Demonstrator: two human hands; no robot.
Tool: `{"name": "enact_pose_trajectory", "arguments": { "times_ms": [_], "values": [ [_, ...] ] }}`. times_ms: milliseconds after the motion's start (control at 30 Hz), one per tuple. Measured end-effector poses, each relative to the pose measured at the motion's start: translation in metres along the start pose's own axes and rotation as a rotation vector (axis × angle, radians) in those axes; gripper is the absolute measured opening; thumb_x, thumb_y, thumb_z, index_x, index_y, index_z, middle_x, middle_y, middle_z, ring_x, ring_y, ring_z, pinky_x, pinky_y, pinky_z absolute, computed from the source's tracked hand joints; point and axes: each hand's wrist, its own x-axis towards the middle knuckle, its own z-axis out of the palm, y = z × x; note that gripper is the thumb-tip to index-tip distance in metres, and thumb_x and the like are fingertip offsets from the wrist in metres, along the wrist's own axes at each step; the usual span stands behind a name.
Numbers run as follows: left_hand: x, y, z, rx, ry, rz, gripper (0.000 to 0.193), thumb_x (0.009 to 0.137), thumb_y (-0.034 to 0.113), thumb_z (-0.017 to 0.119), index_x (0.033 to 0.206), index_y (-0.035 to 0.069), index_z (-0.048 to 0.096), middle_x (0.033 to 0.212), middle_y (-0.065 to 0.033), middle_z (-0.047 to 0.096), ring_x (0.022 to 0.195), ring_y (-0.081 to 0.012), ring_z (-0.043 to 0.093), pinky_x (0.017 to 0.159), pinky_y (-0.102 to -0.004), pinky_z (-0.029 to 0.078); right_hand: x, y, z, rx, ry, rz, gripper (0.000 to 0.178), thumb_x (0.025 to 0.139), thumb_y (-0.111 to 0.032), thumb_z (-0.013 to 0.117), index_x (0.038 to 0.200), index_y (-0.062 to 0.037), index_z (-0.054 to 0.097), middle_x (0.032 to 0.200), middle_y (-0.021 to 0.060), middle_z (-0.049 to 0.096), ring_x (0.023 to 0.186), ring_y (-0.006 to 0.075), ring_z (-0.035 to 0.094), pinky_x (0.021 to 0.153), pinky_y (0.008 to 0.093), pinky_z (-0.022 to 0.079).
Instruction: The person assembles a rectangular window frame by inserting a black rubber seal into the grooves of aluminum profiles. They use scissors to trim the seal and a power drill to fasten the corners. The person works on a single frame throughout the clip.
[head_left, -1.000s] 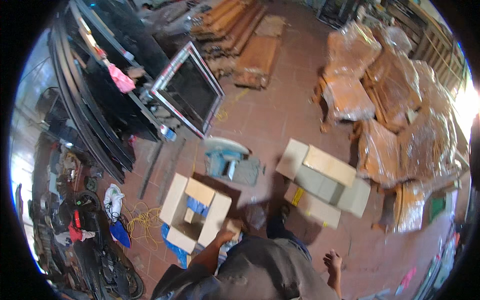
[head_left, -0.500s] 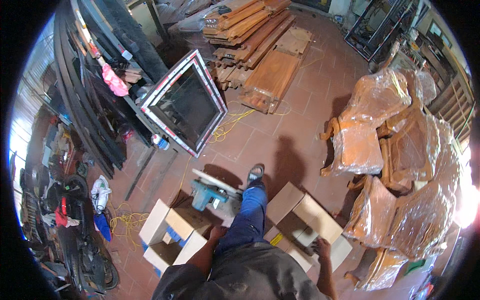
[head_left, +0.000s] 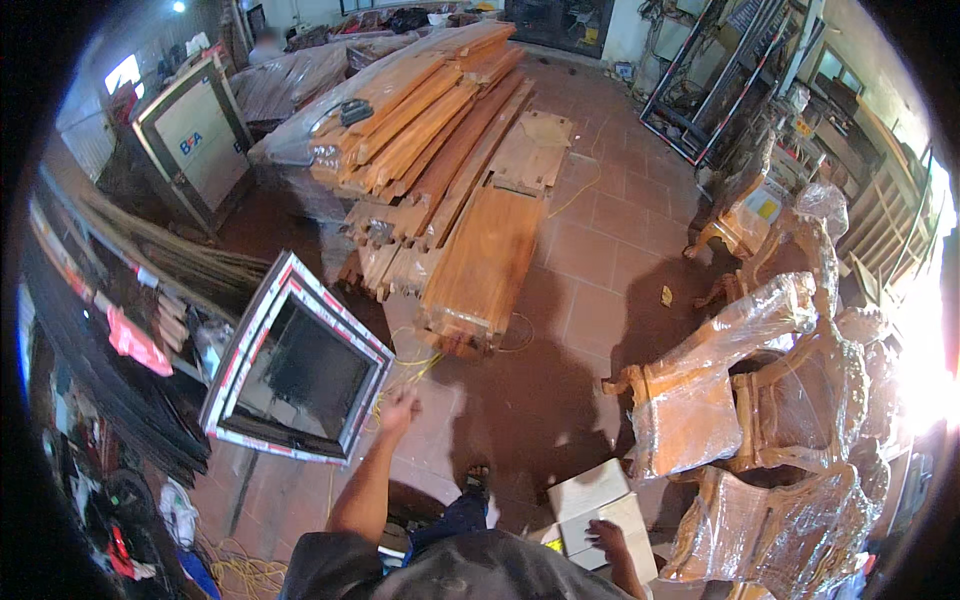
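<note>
My left hand point(head_left: 400, 409) is stretched forward in mid-air, its fingers loosely bent and apart, with nothing seen in them. Close to its left stands a framed dark glass panel point(head_left: 310, 378), edged with white and red protective tape and tilted. Over an open cardboard box point(head_left: 590, 497) at the lower right hangs my right hand point(head_left: 606, 537), its fingers apart. Whether it touches the box flap cannot be told. A yellow cable point(head_left: 415, 370) lies on the floor beyond my left hand.
Stacked wooden planks point(head_left: 400, 120) fill the far middle, with a wide wooden panel point(head_left: 485, 255) on their right. Plastic-wrapped wooden chairs point(head_left: 690, 420) crowd the right side. Long dark profiles point(head_left: 110, 370) lie along the left. Metal frames point(head_left: 725, 85) lean at the far right.
My view has tipped up toward the planks. My left hand has swung forward from beside my thigh to near the glass panel. My right hand remains by the cardboard box.
</note>
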Motion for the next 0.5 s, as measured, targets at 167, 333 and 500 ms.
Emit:
{"name": "enact_pose_trajectory", "arguments": {
  "times_ms": [167,333,500],
  "values": [
    [0.057,0.169,0.123,0.450,-0.169,0.261,0.042,0.103,0.037,0.076,0.129,0.003,0.076,0.113,-0.0098,0.081,0.109,-0.0206,0.074,0.100,-0.0369,0.056,0.027,-0.119,0.025,0.315,0.267,-0.147,0.045,0.111,-0.047,0.062,0.101,-0.0039,0.070,0.086,0.0137,0.077,0.069,0.0248,0.074,0.059,0.0372,0.054],
    [0.055,0.191,0.261,0.763,-0.496,0.092,0.034,0.102,0.036,0.077,0.107,0.003,0.081,0.093,-0.0100,0.080,0.096,-0.0128,0.075,0.082,-0.0346,0.058,0.142,-0.110,0.003,0.126,0.455,-0.463,0.036,0.104,-0.029,0.065,0.077,-0.0075,0.056,0.069,0.0095,0.062,0.055,0.0228,0.061,0.052,0.0380,0.054],
    [0.063,0.334,0.377,0.239,-0.573,0.368,0.023,0.103,0.026,0.076,0.104,0.004,0.080,0.102,-0.0111,0.077,0.094,-0.0173,0.072,0.077,-0.0361,0.057,0.257,-0.199,-0.013,0.403,0.236,-0.391,0.022,0.097,-0.011,0.065,0.117,-0.0045,0.067,0.083,0.0062,0.069,0.066,0.0180,0.066,0.055,0.0323,0.052]
  ]
}}
